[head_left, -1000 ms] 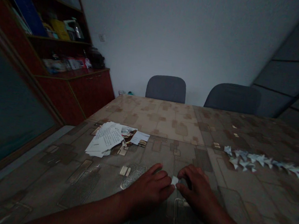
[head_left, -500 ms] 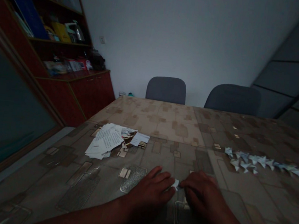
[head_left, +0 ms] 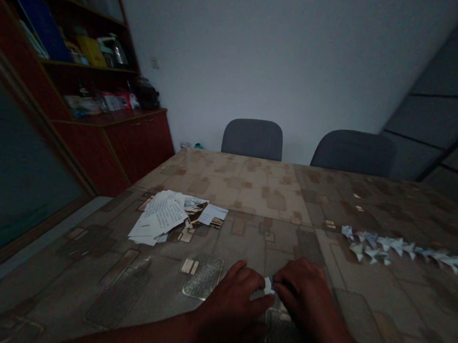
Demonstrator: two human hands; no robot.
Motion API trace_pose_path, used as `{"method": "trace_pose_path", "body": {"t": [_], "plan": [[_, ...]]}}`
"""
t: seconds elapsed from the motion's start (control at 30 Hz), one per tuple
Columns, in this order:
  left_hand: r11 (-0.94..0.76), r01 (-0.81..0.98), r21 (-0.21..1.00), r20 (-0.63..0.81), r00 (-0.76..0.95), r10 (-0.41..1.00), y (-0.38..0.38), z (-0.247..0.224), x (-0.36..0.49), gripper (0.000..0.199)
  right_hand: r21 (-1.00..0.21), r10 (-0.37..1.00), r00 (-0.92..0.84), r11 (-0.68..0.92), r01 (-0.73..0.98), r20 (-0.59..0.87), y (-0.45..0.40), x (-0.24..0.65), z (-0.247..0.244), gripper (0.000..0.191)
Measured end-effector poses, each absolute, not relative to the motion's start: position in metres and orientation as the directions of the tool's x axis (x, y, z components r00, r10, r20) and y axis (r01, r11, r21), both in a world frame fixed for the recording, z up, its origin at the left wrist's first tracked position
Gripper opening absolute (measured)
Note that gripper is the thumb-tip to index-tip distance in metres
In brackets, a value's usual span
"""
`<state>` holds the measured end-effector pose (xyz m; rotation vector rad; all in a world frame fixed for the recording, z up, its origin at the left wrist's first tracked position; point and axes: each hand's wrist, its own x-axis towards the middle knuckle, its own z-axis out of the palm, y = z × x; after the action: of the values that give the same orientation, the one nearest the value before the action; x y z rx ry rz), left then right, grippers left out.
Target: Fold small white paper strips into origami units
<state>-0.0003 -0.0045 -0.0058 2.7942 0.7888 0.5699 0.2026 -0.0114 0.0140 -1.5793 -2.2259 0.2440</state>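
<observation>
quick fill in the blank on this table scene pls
1. ____ hands, the left hand and the right hand, hold a small folded paper.
2. A row of folded paper pieces lies on the table to the ____ of the hands.
3. A loose pile of printed sheets lies on the ____ side of the hands.
4. Beyond the table's far edge stand ____ dark chairs.

Missing words: both, right, left, two

Dim room here: a dark red wooden cabinet (head_left: 141, 148) on the left, two grey chairs (head_left: 252, 139) before a pale wall (head_left: 266, 50), grey panels (head_left: 434, 122) at right.
</observation>
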Motion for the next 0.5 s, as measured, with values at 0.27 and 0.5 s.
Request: {"method": "trace_pose_path", "body": {"t": [0.27,0.5], "plan": [[-0.928,0.289,0.234,0.336,0.872,0.356,0.030,0.008,-0.005,0.023,-0.330,0.949,-0.210,0.281,0.901,0.234,-0.011,0.202,0.017,0.012],[-0.936,0.348,0.056,0.388,0.856,0.342,0.031,-0.001,0.005,0.009,-0.314,0.948,-0.248,0.301,0.900,0.197,-0.014,0.205,0.018,0.015]]}}
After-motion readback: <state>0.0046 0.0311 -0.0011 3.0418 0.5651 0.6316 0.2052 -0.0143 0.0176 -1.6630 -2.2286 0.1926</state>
